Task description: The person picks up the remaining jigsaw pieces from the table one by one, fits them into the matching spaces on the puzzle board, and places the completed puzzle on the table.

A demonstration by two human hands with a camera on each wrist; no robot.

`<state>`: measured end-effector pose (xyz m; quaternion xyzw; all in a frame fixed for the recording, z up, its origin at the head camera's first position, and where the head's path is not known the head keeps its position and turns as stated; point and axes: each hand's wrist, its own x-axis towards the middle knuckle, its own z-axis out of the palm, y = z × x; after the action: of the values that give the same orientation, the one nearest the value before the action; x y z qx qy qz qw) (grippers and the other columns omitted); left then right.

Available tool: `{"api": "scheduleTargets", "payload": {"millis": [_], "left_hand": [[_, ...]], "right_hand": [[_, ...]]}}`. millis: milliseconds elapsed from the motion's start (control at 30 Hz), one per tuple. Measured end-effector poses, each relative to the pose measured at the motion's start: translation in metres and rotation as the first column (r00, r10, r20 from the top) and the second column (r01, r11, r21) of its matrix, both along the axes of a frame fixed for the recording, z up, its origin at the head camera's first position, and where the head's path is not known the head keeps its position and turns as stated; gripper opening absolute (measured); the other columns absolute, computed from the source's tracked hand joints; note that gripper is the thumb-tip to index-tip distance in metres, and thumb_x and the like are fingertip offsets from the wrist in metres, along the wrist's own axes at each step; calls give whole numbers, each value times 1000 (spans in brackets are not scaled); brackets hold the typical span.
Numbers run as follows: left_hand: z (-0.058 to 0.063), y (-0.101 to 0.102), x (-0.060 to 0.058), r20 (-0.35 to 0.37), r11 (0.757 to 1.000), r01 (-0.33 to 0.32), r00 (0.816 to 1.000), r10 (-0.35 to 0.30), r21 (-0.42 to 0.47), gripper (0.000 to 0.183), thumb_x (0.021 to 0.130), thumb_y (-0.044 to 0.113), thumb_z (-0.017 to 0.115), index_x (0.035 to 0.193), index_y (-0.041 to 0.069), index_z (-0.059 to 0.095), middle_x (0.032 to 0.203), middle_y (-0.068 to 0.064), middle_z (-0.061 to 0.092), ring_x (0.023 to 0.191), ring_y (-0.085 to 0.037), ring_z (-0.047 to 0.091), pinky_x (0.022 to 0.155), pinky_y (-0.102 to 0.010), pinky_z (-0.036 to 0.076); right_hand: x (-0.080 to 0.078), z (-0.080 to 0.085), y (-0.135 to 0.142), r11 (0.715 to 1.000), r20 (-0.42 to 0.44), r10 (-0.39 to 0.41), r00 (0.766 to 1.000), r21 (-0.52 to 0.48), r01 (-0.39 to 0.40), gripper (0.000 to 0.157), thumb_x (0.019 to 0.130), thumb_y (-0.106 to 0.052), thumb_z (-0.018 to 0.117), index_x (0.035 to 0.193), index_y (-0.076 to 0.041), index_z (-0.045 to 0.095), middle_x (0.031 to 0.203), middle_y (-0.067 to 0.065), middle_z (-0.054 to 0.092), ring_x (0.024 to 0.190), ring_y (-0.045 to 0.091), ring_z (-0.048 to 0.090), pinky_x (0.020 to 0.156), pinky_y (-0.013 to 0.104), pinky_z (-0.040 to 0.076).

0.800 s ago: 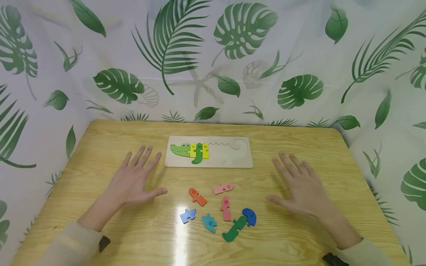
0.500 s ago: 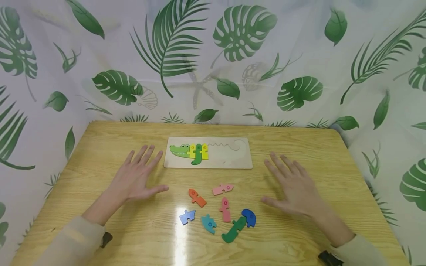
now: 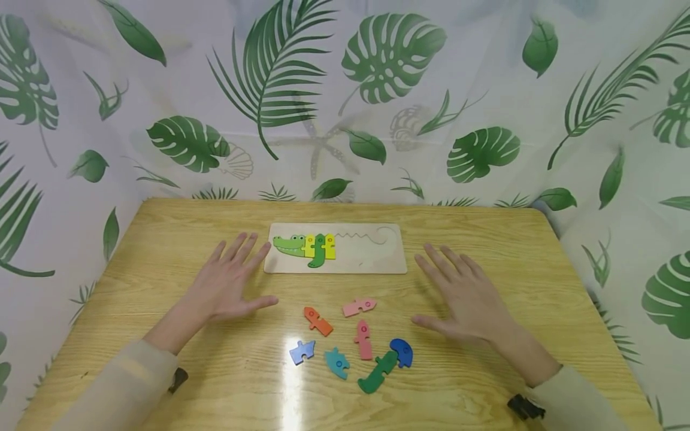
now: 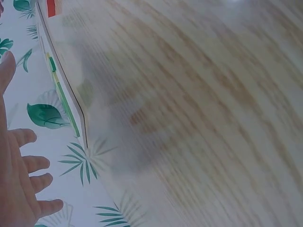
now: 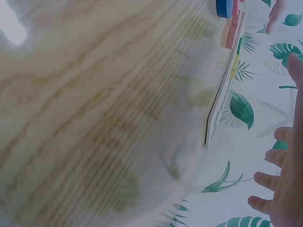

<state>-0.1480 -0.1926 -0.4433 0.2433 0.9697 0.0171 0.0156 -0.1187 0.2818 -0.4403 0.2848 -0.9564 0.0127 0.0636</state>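
Puzzle board [image 3: 358,255], long axis crosswise, crocodile [image 3: 303,246] facing left

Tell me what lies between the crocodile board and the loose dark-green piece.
In the head view, a crosswise pink piece lies nearer the crocodile board, and a lengthwise pink piece nearer the loose dark-green piece.

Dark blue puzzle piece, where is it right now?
In the head view, the dark blue puzzle piece lies on the table right of centre, at the upper right end of the dark green piece and left of the right hand.
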Motion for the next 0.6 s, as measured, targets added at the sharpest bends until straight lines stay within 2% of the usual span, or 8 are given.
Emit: {"api": "scheduleTargets", "payload": {"millis": [267, 600], "left_hand": [[-5, 5, -13, 17, 1000, 10, 1000, -10, -11, 107, 90, 79, 57, 168, 12, 28, 174, -22, 27, 163, -43, 24, 129, -67, 24], [-14, 7, -29, 10, 1000, 9, 1000, -8, -24, 106, 91, 79, 56, 167, 11, 30, 173, -23, 30, 161, -45, 28, 128, -67, 27]], "right_hand": [[-6, 1, -10, 1000, 2, 29, 1000, 7, -29, 111, 84, -80, 64, 168, -18, 28, 176, 12, 28, 158, 44, 35, 124, 66, 33], [-11, -8, -21, 998, 6, 68, 998, -14, -68, 109, 84, -81, 63, 169, -22, 27, 176, 10, 28, 158, 41, 35, 124, 64, 34]]}}
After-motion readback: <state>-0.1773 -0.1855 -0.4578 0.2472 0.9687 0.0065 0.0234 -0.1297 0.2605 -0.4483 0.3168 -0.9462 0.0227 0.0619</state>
